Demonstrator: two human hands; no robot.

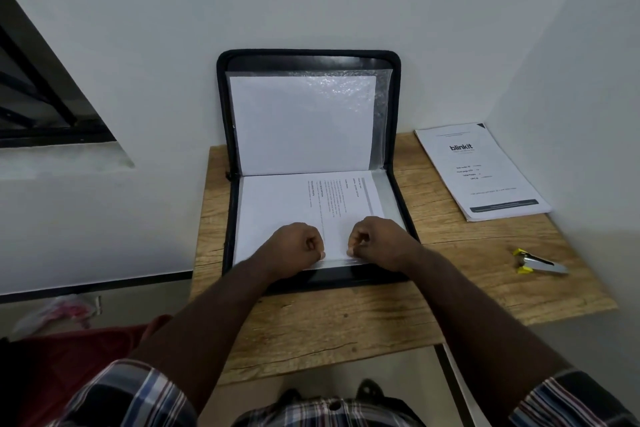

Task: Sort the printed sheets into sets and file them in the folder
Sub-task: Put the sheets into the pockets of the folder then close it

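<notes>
A black zip folder [393,114] lies open on the wooden table, its lid leaning against the wall with a blank sheet [301,125] in a clear sleeve. A printed sheet [304,208] lies in a sleeve on the flat lower half. My left hand [298,243] and my right hand [375,241] sit side by side at the sleeve's near edge, fingers curled, thumbs and fingertips pinching that edge. A stack of printed sheets [481,172] with a "blinkit" cover lies at the table's back right.
A stapler [538,262] with yellow parts lies on the table [311,326] to the right of the folder. White walls close in behind and on the right. A dark window frame [45,97] is at the left. A plastic bag [59,314] lies on the floor.
</notes>
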